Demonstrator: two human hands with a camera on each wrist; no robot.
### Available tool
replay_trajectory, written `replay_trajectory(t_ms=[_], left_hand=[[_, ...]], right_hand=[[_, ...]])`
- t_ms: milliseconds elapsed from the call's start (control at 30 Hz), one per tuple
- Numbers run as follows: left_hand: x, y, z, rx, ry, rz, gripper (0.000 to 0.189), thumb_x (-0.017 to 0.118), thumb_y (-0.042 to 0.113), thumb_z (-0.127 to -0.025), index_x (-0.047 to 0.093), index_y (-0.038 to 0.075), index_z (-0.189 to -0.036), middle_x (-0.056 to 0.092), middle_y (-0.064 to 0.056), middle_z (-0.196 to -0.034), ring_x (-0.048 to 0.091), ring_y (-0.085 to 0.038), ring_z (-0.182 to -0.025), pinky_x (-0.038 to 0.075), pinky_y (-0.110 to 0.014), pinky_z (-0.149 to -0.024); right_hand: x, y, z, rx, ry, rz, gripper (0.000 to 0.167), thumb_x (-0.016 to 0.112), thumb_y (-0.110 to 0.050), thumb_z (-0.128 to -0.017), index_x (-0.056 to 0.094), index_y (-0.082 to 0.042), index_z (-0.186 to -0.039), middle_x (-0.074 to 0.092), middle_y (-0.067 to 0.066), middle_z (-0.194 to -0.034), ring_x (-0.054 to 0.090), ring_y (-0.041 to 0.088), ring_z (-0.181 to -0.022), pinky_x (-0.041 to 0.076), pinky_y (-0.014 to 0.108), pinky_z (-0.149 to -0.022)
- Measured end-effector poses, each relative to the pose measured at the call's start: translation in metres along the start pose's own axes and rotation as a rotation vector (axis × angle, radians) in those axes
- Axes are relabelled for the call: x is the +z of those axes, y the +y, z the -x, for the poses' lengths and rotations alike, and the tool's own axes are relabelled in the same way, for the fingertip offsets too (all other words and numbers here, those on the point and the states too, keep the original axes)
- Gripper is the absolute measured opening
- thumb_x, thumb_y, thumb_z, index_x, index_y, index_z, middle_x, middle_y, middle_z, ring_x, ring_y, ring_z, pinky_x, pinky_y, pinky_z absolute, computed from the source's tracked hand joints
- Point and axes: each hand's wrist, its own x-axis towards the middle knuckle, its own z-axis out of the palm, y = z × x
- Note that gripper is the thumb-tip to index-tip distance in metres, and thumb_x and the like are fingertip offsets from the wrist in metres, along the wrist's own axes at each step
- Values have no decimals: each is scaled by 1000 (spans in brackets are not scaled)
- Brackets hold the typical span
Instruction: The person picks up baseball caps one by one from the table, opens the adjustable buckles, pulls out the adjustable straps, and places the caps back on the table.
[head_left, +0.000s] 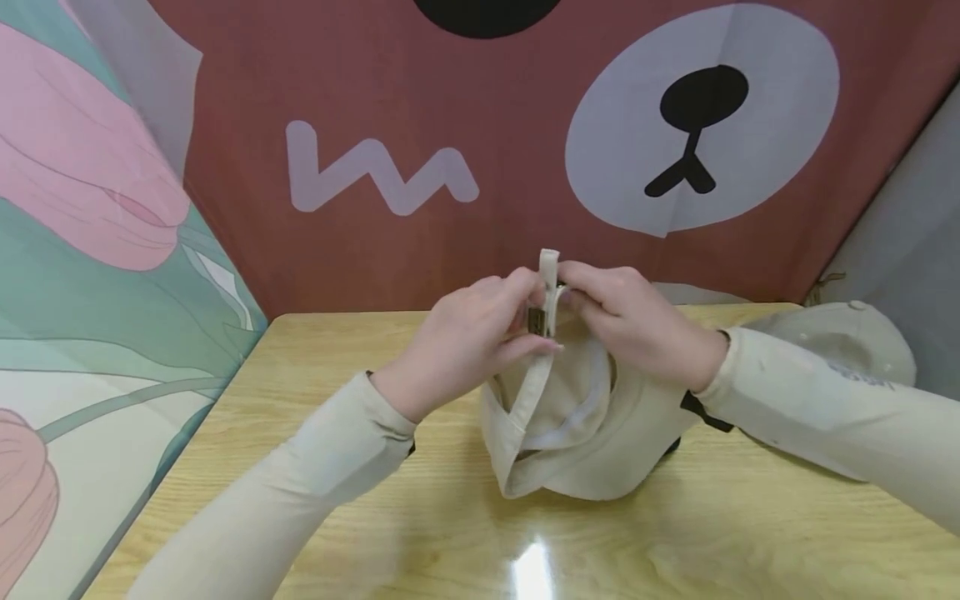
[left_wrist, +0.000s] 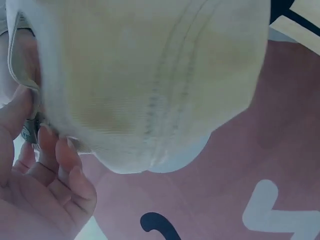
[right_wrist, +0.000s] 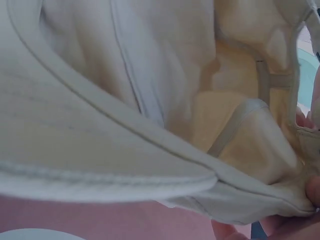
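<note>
A beige baseball cap (head_left: 592, 471) hangs above the wooden table in the head view, its inside partly showing. My left hand (head_left: 468, 337) pinches the cap's back strap (head_left: 550, 271) near a dark metal buckle (head_left: 536, 322). From the other side, my right hand (head_left: 637, 321) pinches the strap area between thumb and forefinger; its fingertips are partly hidden. The left wrist view shows the stitched crown (left_wrist: 125, 75) beside the left fingers. The brim (right_wrist: 100, 150) and the inner seams fill most of the right wrist view.
A second beige cap (head_left: 855, 342) lies on the table's right side, partly behind my right forearm. The wooden table (head_left: 360, 533) meets a printed cloth backdrop (head_left: 420, 258) at its far edge. A floral cloth (head_left: 90, 250) hangs along the left.
</note>
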Motion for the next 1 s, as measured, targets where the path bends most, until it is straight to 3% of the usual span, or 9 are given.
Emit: replay_trajectory(t_ms=[133,367,533,667,867,1000], left_hand=[[0,1,-1,40,59,-68,43,79,34,-80,51,7,-98,57,1,-74,50,-14,-62,41,-22,-54],[1,-1,-2,76,71,33,36,78,28,-83,49,8,-90,53,3,-76,46,-10,-63,39,-20,-56],[2,1,-2,64,80,52,33,76,23,-86,46,9,-81,45,3,-70,41,-9,-63,36,-21,-56],[3,2,0,-37,115,72,36,77,22,-85,44,9,-79,41,2,-70,41,-11,-66,36,-23,-58],[7,7,4,-252,249,56,44,81,27,-81,49,1,-96,52,-6,-74,47,-16,-62,40,-27,-54],[8,11,6,-328,222,22,34,77,28,-84,58,2,-94,57,-4,-72,48,-17,-62,40,-27,-51]], right_hand=[[0,0,-2,11,-3,-5,20,47,6,-97,62,-5,-105,59,5,-79,46,15,-64,40,31,-62],[2,-1,-2,36,-10,-8,21,45,5,-98,61,-6,-106,49,2,-68,41,14,-59,38,29,-60],[1,0,-3,78,-11,-37,20,47,0,-100,63,-6,-111,64,8,-85,53,17,-70,44,33,-66],[-2,1,-7,113,-7,-71,25,49,-4,-101,64,-6,-121,69,9,-108,61,18,-86,47,38,-76],[-9,3,-10,102,23,-4,25,51,-3,-100,63,-5,-121,68,10,-112,56,20,-76,42,36,-72],[-11,4,-11,73,47,11,26,53,-2,-98,62,-6,-123,68,11,-113,62,20,-90,45,39,-79]])
